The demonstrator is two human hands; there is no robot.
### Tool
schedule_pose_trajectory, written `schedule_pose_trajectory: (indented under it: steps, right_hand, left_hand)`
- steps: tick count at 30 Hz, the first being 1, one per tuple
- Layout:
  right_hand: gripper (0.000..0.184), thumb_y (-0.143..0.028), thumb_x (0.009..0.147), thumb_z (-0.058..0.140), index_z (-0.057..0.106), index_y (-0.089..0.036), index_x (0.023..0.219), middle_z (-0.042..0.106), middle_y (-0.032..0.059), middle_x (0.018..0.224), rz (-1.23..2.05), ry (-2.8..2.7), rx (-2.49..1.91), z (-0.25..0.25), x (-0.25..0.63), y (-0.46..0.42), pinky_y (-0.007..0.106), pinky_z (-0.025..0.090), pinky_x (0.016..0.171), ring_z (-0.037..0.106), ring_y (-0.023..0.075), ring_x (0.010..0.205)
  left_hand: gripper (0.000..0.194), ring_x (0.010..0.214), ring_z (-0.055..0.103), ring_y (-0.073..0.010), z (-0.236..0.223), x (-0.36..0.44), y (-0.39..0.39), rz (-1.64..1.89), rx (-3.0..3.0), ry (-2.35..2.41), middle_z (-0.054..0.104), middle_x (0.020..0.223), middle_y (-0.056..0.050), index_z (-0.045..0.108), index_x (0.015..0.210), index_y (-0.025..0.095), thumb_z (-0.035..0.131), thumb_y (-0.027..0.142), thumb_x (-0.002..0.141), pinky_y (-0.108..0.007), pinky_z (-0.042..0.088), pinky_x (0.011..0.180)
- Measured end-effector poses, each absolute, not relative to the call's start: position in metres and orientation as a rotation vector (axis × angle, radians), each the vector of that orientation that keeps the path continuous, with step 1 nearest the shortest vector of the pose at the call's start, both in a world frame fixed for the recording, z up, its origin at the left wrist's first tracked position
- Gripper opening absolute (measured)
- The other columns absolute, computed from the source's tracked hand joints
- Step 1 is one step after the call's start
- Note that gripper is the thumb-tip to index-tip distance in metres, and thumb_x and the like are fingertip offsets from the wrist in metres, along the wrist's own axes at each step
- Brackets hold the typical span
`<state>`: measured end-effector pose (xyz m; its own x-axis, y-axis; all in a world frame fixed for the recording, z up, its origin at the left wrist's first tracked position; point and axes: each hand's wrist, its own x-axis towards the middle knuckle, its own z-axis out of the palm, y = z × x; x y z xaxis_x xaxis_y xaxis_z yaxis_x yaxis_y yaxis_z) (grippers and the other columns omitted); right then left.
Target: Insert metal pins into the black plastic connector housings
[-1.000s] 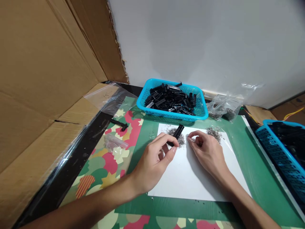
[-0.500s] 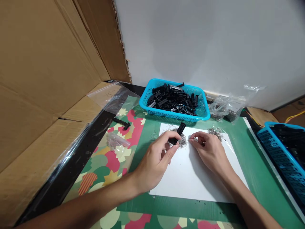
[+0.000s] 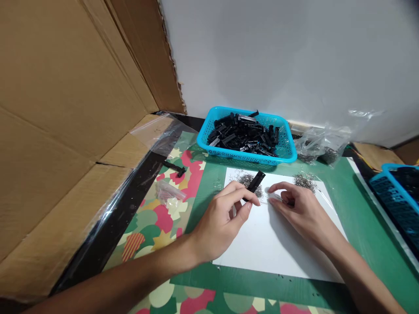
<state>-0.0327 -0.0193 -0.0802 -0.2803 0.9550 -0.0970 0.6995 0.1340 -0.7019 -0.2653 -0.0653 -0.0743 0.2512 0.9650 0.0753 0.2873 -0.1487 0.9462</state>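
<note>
Above the white sheet, my left hand grips a slim black plastic part between thumb and fingers, its free end tilted up and to the right. My right hand is a little to the right, apart from the part. Its index finger and thumb tips are spaced, and the other fingers curl inward around a thin, pale, shiny thing too small to make out. Behind the black part lies a pile of tiny metal pieces. A second such pile sits beyond my right hand.
A blue basket full of black parts stands at the back; another blue basket is at the right. Plastic bags lie behind. At left are a loose black part, a small clear bag and cardboard.
My right index finger and thumb have moved apart. The black part in my left hand has turned slightly and shows more of its length. The view has shifted a little.
</note>
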Motion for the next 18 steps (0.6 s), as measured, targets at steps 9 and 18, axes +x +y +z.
schedule_pose_trajectory:
  steps: [9, 18]
  right_hand:
    - [0.030, -0.046, 0.094, 0.065, 0.080, -0.019, 0.090, 0.049, -0.0023, 0.056, 0.918, -2.064, -1.566, -0.082, -0.031, -0.016, 0.027, 0.025, 0.052, 0.041, 0.0137, 0.053]
    - [0.028, -0.044, 0.099, 0.066, 0.074, -0.019, 0.090, 0.047, -0.0046, 0.060, 1.212, -2.068, -1.309, -0.067, -0.022, -0.024, 0.023, 0.029, 0.050, 0.038, 0.0109, 0.055]
  left_hand:
    - [0.023, 0.069, 0.052, -0.0071, -0.075, -0.265, -0.066, 0.933, 1.658, 1.176, 0.059, 0.106, -0.003, 0.076, 0.104, 0.022, 0.054, 0.022, 0.104, -0.022, 0.046, 0.063]
    - [0.023, 0.068, 0.053, -0.0060, -0.072, -0.265, -0.064, 0.898, 1.714, 1.163, 0.060, 0.110, -0.003, 0.080, 0.112, 0.024, 0.059, 0.024, 0.102, -0.021, 0.046, 0.061]
